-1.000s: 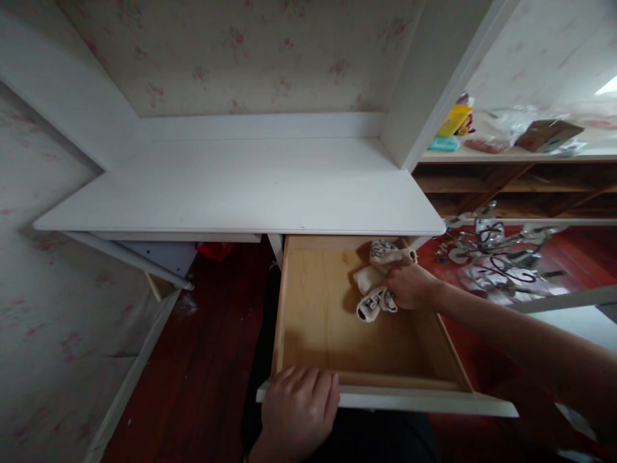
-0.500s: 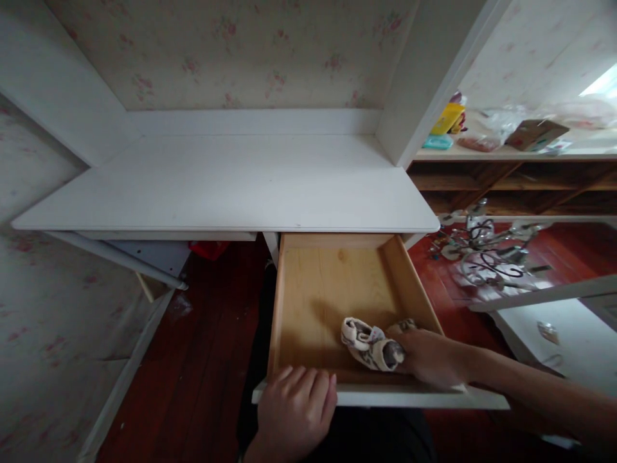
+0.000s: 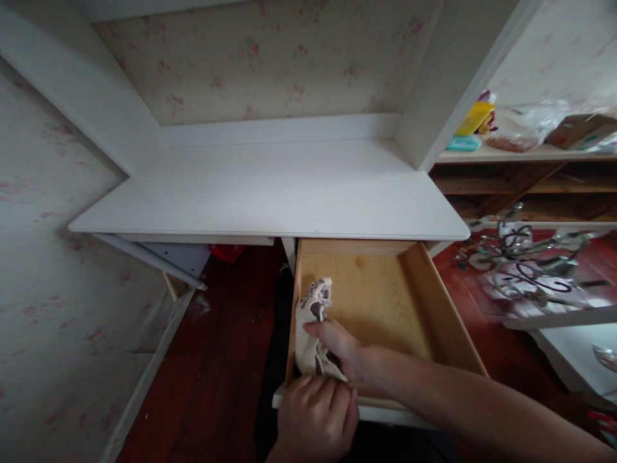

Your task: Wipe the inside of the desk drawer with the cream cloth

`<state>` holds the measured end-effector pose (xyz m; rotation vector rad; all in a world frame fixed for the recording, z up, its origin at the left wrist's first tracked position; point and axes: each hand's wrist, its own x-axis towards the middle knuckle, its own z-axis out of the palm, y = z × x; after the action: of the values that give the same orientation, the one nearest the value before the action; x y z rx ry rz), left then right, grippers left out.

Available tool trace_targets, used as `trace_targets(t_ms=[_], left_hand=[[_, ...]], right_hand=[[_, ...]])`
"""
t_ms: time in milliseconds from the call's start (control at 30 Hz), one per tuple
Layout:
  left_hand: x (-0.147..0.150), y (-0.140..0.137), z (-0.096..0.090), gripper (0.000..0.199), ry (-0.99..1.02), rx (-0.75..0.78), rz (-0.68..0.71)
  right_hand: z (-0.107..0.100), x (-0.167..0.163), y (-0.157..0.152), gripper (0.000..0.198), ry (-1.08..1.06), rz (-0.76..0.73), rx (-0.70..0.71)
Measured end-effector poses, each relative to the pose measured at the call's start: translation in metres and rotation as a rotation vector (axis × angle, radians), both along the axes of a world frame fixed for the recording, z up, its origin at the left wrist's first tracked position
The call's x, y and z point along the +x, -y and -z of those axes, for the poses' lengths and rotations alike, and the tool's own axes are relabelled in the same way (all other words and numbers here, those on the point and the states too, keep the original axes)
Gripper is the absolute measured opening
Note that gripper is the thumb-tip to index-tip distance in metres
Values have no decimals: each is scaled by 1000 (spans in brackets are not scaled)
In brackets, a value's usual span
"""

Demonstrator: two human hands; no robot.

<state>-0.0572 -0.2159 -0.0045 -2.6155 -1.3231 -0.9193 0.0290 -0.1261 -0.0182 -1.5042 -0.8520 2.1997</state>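
Observation:
My left hand (image 3: 315, 415) is closed over the front edge of the pulled-out drawer (image 3: 385, 411), its fingers curled inward. A crumpled cream cloth with dark markings (image 3: 308, 328) lies against the drawer's left inner side. My right hand (image 3: 340, 344) grips it, the thumb on top and the other fingers partly hidden. Close to my left knuckles, the cloth's lower end nearly meets that hand. Bare pale wood shows across the drawer's bottom (image 3: 385, 302).
Above the drawer spreads a white desktop (image 3: 279, 186) with upright side panels. To the right, a metal chandelier (image 3: 535, 263) lies on the red floor (image 3: 231, 360). Behind it, a low wooden shelf (image 3: 520, 154) carries plastic bags and a cardboard box (image 3: 581, 130).
My right hand has carried the cloth from the drawer's right front area to its left side. My left hand keeps hold of the drawer front. The view has shifted slightly.

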Motion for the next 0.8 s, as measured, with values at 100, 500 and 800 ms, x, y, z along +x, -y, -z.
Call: trace_targets(t_ms=[100,500,800], left_hand=[[0,-1,-2,21,-3,15,3],[1,-1,-2,21,-15,17,-14],[3,-3,1,18,10,23,6]], right_hand=[[-4,-3,-22,22,-26,156,-220],[8,-5,-140,10,318,113,293],[-15,61,-70,29,767,-402,1040]])
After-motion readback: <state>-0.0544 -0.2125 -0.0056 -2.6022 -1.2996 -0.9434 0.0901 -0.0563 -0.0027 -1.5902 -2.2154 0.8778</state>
